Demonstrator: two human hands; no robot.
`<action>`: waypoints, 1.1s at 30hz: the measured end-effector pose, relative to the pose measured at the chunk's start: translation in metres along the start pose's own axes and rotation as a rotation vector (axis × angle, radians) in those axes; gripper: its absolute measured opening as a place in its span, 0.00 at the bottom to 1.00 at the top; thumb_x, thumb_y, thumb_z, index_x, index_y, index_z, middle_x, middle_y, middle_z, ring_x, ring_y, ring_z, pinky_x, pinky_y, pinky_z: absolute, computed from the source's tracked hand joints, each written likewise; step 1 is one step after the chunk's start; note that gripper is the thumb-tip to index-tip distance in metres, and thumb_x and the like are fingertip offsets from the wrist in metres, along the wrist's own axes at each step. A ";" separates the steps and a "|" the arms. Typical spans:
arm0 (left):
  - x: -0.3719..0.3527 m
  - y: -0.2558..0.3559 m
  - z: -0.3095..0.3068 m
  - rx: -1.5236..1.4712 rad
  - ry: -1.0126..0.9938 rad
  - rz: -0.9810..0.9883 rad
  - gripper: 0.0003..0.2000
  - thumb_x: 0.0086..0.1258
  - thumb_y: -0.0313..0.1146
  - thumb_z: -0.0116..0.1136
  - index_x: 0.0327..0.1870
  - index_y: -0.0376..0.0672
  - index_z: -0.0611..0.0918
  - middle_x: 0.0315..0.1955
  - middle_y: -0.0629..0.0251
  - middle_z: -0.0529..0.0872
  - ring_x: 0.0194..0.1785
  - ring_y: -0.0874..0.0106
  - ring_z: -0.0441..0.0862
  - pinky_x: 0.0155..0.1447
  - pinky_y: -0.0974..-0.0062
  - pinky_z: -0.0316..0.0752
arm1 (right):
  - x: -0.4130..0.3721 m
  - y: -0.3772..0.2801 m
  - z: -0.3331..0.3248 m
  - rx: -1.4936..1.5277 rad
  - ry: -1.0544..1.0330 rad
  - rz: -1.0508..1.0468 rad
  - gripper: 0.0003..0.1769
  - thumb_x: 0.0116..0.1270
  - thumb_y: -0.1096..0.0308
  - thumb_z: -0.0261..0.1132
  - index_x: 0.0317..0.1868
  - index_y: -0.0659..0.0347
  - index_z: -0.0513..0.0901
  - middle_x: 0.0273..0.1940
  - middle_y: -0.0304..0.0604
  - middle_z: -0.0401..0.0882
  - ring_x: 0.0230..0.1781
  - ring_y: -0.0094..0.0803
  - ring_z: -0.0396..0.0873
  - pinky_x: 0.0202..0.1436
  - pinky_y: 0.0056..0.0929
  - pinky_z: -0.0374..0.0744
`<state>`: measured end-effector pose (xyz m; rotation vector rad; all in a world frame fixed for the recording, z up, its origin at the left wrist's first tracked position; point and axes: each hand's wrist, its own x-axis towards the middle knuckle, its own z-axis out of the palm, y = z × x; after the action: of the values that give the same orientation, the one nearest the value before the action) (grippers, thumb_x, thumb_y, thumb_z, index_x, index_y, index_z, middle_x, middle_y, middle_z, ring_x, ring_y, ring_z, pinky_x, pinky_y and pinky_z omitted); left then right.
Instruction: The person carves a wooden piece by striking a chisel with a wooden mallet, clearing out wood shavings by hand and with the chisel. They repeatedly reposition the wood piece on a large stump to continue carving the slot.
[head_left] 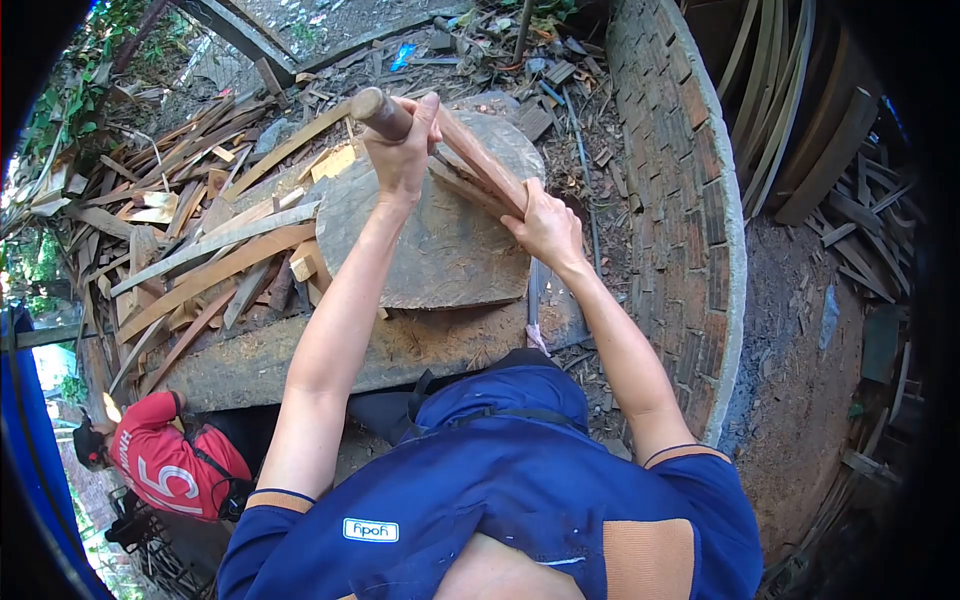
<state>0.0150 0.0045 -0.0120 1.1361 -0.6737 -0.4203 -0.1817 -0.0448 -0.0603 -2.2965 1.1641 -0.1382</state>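
Note:
My left hand [402, 155] is closed around a thick, round-ended wooden handle [378, 110], its thumb pointing up. What the handle belongs to is largely hidden behind the hand and the wood beside it. A long, reddish-brown wooden strip [480, 160] slants from near my left hand down to my right hand [550, 228], whose fingers wrap round its near end. Both hands are over a broad, round chopping block [420, 265] with a worn, grey-brown top.
Wood offcuts [190, 190] heap on the left, with long strips [230, 250] leaning toward the block. A curved brick wall [690, 200] rises on the right, with curved boards [780, 100] beyond it. A person in a red shirt [170, 455] is at lower left.

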 end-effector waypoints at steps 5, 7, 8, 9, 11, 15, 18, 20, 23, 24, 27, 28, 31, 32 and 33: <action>0.006 -0.003 0.000 0.034 -0.100 0.007 0.10 0.69 0.29 0.66 0.30 0.41 0.77 0.20 0.70 0.78 0.23 0.79 0.75 0.32 0.78 0.73 | 0.001 -0.002 -0.001 -0.005 -0.008 0.019 0.30 0.60 0.53 0.72 0.56 0.56 0.71 0.45 0.56 0.85 0.47 0.55 0.83 0.49 0.50 0.80; 0.009 -0.001 -0.001 0.115 -0.201 -0.067 0.10 0.68 0.31 0.67 0.30 0.42 0.77 0.20 0.70 0.78 0.24 0.80 0.75 0.31 0.79 0.72 | 0.002 -0.003 -0.002 -0.008 -0.019 0.019 0.30 0.60 0.53 0.72 0.56 0.56 0.71 0.45 0.56 0.85 0.47 0.55 0.83 0.49 0.50 0.80; 0.011 0.000 -0.001 0.115 -0.201 -0.067 0.10 0.68 0.31 0.67 0.30 0.42 0.77 0.20 0.70 0.78 0.24 0.80 0.75 0.31 0.79 0.72 | 0.002 -0.003 -0.003 -0.013 -0.027 0.020 0.30 0.60 0.52 0.72 0.56 0.56 0.71 0.45 0.56 0.85 0.47 0.55 0.83 0.49 0.50 0.80; 0.012 -0.001 0.000 0.127 -0.235 -0.061 0.10 0.68 0.31 0.67 0.30 0.42 0.78 0.20 0.71 0.78 0.24 0.80 0.75 0.31 0.80 0.72 | 0.002 -0.003 -0.003 -0.012 -0.027 0.019 0.30 0.60 0.52 0.72 0.56 0.56 0.71 0.45 0.56 0.85 0.47 0.55 0.83 0.49 0.50 0.80; 0.015 -0.001 0.002 0.140 -0.266 -0.052 0.09 0.68 0.32 0.68 0.30 0.42 0.78 0.20 0.71 0.78 0.23 0.81 0.75 0.31 0.80 0.71 | 0.003 -0.004 -0.004 -0.011 -0.040 0.039 0.31 0.59 0.52 0.73 0.56 0.56 0.71 0.45 0.56 0.84 0.49 0.56 0.82 0.51 0.51 0.79; 0.017 0.001 0.007 0.207 -0.249 -0.041 0.09 0.69 0.34 0.68 0.30 0.44 0.79 0.20 0.73 0.80 0.23 0.83 0.76 0.29 0.83 0.71 | 0.011 0.003 -0.002 -0.043 0.017 -0.021 0.25 0.58 0.58 0.74 0.50 0.59 0.73 0.41 0.53 0.86 0.42 0.50 0.86 0.47 0.48 0.82; 0.019 -0.007 0.009 0.242 -0.251 0.014 0.10 0.69 0.36 0.68 0.30 0.45 0.79 0.20 0.73 0.81 0.23 0.83 0.77 0.28 0.84 0.71 | 0.039 0.022 -0.012 0.346 -0.254 0.079 0.23 0.66 0.58 0.68 0.55 0.64 0.76 0.40 0.52 0.85 0.34 0.31 0.84 0.40 0.35 0.86; 0.013 -0.007 0.012 0.220 -0.257 0.030 0.10 0.68 0.35 0.69 0.30 0.44 0.79 0.20 0.73 0.81 0.22 0.83 0.77 0.29 0.84 0.72 | 0.029 -0.010 -0.062 0.352 -0.095 0.002 0.22 0.70 0.58 0.64 0.58 0.63 0.75 0.40 0.55 0.84 0.32 0.33 0.84 0.36 0.34 0.86; 0.006 -0.006 0.014 0.269 -0.226 -0.003 0.11 0.67 0.35 0.70 0.30 0.44 0.79 0.21 0.73 0.82 0.23 0.83 0.78 0.29 0.84 0.73 | -0.005 -0.063 -0.132 0.502 0.198 -0.316 0.20 0.72 0.59 0.61 0.58 0.62 0.74 0.37 0.57 0.84 0.32 0.37 0.84 0.37 0.37 0.84; 0.006 -0.004 0.017 0.302 -0.220 -0.008 0.11 0.67 0.35 0.70 0.29 0.44 0.79 0.21 0.73 0.82 0.24 0.83 0.78 0.29 0.84 0.73 | -0.012 -0.073 -0.145 0.519 0.314 -0.499 0.20 0.72 0.59 0.60 0.59 0.61 0.73 0.36 0.57 0.84 0.32 0.40 0.85 0.38 0.38 0.83; 0.008 -0.014 0.016 0.223 -0.222 0.050 0.11 0.65 0.34 0.70 0.26 0.42 0.81 0.18 0.74 0.82 0.22 0.85 0.78 0.28 0.84 0.73 | -0.023 -0.083 -0.156 0.216 0.217 -0.525 0.20 0.73 0.57 0.58 0.58 0.62 0.71 0.36 0.58 0.84 0.37 0.48 0.86 0.41 0.44 0.82; 0.007 -0.019 0.015 0.169 -0.233 0.074 0.10 0.65 0.33 0.70 0.26 0.42 0.81 0.18 0.74 0.82 0.22 0.85 0.78 0.28 0.84 0.73 | -0.025 -0.082 -0.158 -0.054 0.051 -0.467 0.20 0.73 0.56 0.57 0.57 0.61 0.71 0.37 0.58 0.85 0.38 0.51 0.86 0.42 0.45 0.82; 0.010 -0.014 0.017 0.116 -0.231 0.071 0.09 0.65 0.32 0.70 0.28 0.42 0.81 0.18 0.75 0.82 0.23 0.86 0.78 0.28 0.84 0.72 | -0.028 -0.088 -0.180 -0.032 0.021 -0.451 0.19 0.74 0.56 0.56 0.56 0.60 0.71 0.36 0.58 0.85 0.37 0.52 0.86 0.42 0.47 0.82; 0.004 -0.011 0.017 0.149 -0.217 0.041 0.08 0.65 0.32 0.70 0.29 0.42 0.81 0.18 0.75 0.82 0.23 0.86 0.77 0.28 0.84 0.72 | -0.033 -0.089 -0.183 0.061 0.010 -0.453 0.18 0.74 0.56 0.56 0.56 0.59 0.71 0.36 0.58 0.85 0.36 0.52 0.86 0.42 0.47 0.82; 0.003 -0.009 0.018 0.171 -0.199 0.023 0.08 0.65 0.31 0.69 0.29 0.42 0.82 0.20 0.74 0.82 0.23 0.85 0.77 0.28 0.83 0.73 | -0.034 -0.090 -0.179 0.161 0.164 -0.580 0.18 0.74 0.56 0.55 0.56 0.58 0.71 0.34 0.56 0.85 0.34 0.50 0.86 0.40 0.47 0.83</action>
<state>0.0051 -0.0126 -0.0148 1.2569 -0.9092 -0.4669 -0.1978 -0.0534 0.1417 -2.4422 0.5004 -0.6207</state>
